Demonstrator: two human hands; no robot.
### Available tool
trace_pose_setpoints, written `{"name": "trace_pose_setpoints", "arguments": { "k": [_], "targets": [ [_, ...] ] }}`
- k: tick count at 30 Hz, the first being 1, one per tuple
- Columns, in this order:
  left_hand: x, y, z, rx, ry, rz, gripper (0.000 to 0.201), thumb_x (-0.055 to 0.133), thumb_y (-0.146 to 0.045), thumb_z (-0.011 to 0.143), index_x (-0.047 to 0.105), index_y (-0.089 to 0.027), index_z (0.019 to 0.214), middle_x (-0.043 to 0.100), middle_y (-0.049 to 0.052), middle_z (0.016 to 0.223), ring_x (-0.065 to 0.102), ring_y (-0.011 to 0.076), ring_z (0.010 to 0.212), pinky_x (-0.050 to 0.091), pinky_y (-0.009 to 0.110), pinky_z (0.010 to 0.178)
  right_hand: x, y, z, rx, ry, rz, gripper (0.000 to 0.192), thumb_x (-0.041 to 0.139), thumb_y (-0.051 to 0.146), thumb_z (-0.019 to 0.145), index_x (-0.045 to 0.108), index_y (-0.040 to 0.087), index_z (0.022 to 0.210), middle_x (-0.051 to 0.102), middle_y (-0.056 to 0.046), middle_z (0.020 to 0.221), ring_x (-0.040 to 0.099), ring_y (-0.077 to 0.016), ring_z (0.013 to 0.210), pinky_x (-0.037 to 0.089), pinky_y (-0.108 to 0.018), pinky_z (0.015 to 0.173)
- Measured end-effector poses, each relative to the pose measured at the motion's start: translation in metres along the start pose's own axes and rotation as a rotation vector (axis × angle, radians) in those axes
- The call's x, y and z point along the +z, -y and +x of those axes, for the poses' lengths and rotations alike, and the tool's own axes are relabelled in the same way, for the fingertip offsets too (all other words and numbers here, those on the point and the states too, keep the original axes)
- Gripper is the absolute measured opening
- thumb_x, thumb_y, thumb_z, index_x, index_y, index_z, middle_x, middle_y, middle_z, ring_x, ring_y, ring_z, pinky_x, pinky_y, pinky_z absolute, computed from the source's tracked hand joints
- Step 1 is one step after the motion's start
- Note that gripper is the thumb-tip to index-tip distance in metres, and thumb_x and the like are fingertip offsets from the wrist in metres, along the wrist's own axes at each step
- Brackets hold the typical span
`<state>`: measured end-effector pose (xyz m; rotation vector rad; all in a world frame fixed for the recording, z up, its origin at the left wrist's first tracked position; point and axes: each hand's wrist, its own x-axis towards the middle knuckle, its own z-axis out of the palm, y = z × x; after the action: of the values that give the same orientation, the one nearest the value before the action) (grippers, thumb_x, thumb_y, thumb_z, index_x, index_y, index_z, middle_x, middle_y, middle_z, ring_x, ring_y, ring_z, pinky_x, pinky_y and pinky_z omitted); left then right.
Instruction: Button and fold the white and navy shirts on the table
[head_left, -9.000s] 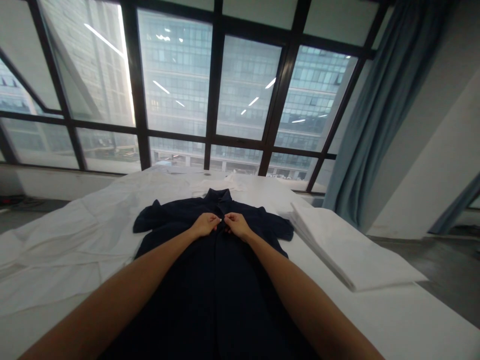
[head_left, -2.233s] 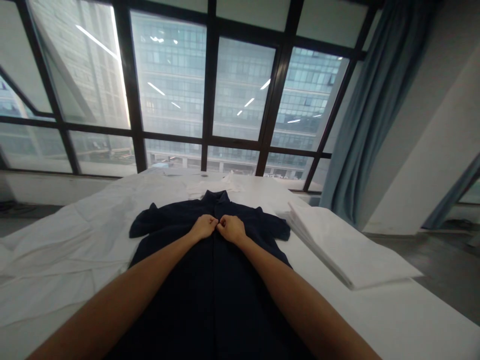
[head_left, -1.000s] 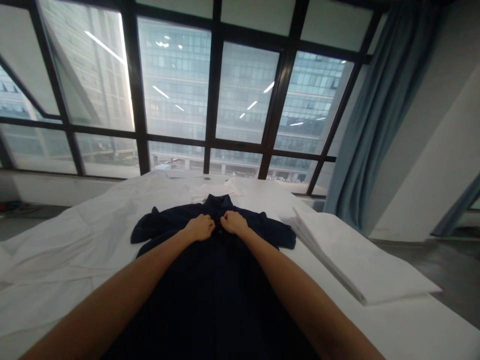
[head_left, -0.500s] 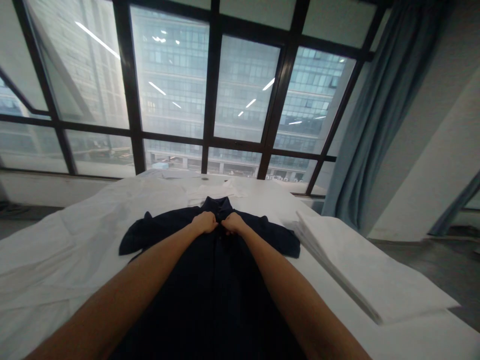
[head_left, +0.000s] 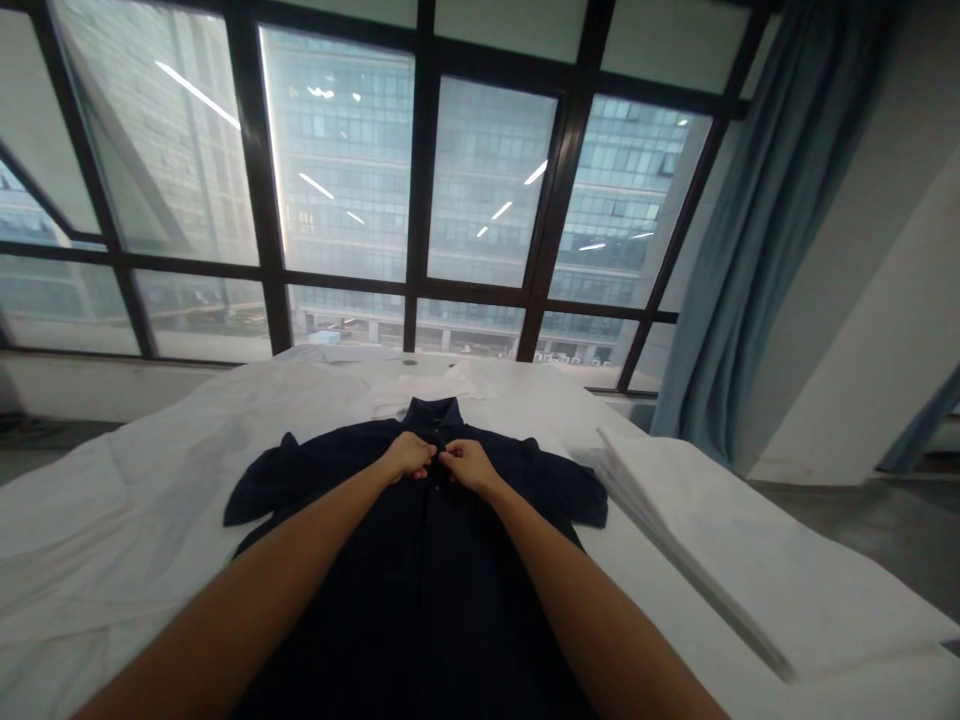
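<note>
Fingers of left hand [head_left: 409, 456] and right hand [head_left: 465, 464] curled and pinched at the button placket of the dark navy shirt [head_left: 420, 560], shirt lay flat on the white-covered table [head_left: 135, 520], folded white cloth [head_left: 750, 560] right, collar toward the window [head_left: 480, 170].

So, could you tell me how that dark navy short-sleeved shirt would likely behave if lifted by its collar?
The dark navy short-sleeved shirt would probably hang limp: it lies flat on the white sheet, sleeves spread and slightly crumpled. It looks thin, so likely light. Both the left hand and right hand pinch its front near the collar, suggesting it gathers easily.
</note>
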<state>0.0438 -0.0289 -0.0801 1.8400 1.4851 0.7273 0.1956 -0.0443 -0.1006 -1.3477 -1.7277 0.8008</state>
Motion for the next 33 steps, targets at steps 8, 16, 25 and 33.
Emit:
{"name": "trace_pose_setpoints", "arguments": {
  "k": [8, 16, 25, 33],
  "targets": [
    [0.009, 0.012, -0.02, -0.031, -0.052, -0.274, 0.016, 0.055, -0.019, 0.087, 0.064, -0.008, 0.081, 0.066, 0.004, 0.069, 0.058, 0.0073, 0.051, 0.047, 0.018, 0.051, 0.006, -0.005, -0.011, -0.129, -0.089, -0.064, 0.01, 0.059, 0.024, 0.078, 0.063, 0.016, 0.076, 0.064, 0.0, 0.068, 0.058, -0.0107, 0.056, 0.045, -0.021, 0.055],
    [0.014, 0.018, -0.017, 0.043, -0.088, -0.261, 0.024, 0.058, -0.026, 0.086, 0.062, -0.011, 0.068, 0.06, 0.0, 0.059, 0.054, 0.0075, 0.045, 0.041, 0.018, 0.045, 0.008, 0.001, -0.021, -0.248, -0.135, -0.196, 0.012, 0.057, 0.026, 0.077, 0.064, 0.016, 0.075, 0.064, -0.001, 0.07, 0.057, -0.0119, 0.061, 0.043, -0.022, 0.06],
    [0.015, 0.023, -0.014, 0.117, -0.087, -0.206, 0.027, 0.058, -0.033, 0.084, 0.062, -0.013, 0.066, 0.056, -0.002, 0.049, 0.054, 0.009, 0.044, 0.038, 0.018, 0.045, 0.005, 0.001, -0.016, -0.076, -0.027, 0.111, 0.014, 0.047, 0.018, 0.077, 0.06, 0.015, 0.078, 0.064, 0.0, 0.067, 0.05, -0.0073, 0.042, 0.038, -0.018, 0.043],
    [0.016, 0.024, -0.015, 0.181, -0.068, -0.163, 0.021, 0.051, -0.026, 0.083, 0.062, -0.014, 0.069, 0.053, -0.004, 0.048, 0.052, 0.0086, 0.044, 0.036, 0.017, 0.045, 0.006, 0.003, -0.017, -0.064, -0.068, 0.026, 0.005, 0.052, 0.014, 0.076, 0.056, 0.016, 0.077, 0.061, 0.002, 0.063, 0.052, -0.0057, 0.038, 0.037, -0.014, 0.038]
  ]
}}
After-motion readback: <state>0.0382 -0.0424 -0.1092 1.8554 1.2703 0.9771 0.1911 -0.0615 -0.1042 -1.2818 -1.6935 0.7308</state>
